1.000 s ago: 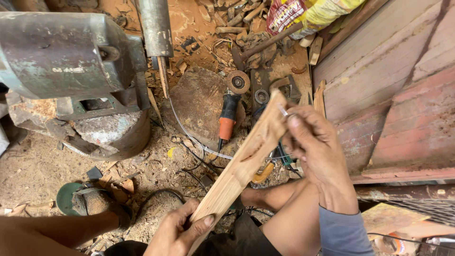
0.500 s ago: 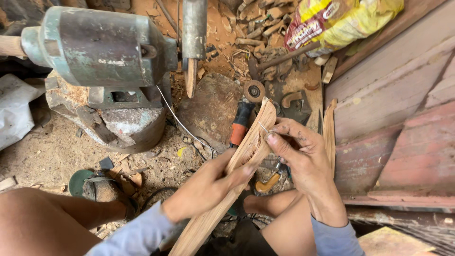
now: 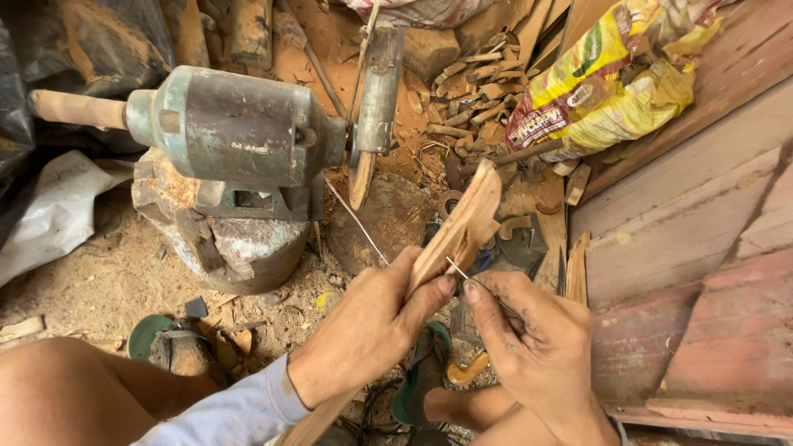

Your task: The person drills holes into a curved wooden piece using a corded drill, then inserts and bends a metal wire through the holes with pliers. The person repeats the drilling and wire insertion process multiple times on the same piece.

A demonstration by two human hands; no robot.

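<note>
Left hand (image 3: 363, 330) clenched round the wood strip (image 3: 450, 244), tilting it up past the fingers toward the grinder (image 3: 239, 128) to steady it, right hand (image 3: 537, 347) pinching a thin wire (image 3: 475, 281) between fingertips, tip against the strip's edge.

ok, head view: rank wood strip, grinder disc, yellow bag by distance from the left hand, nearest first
1. wood strip: gripped in the left hand, running up and right.
2. grinder disc: just above the hand, on the green motor's shaft.
3. yellow bag: far upper right, against the boards.
</note>
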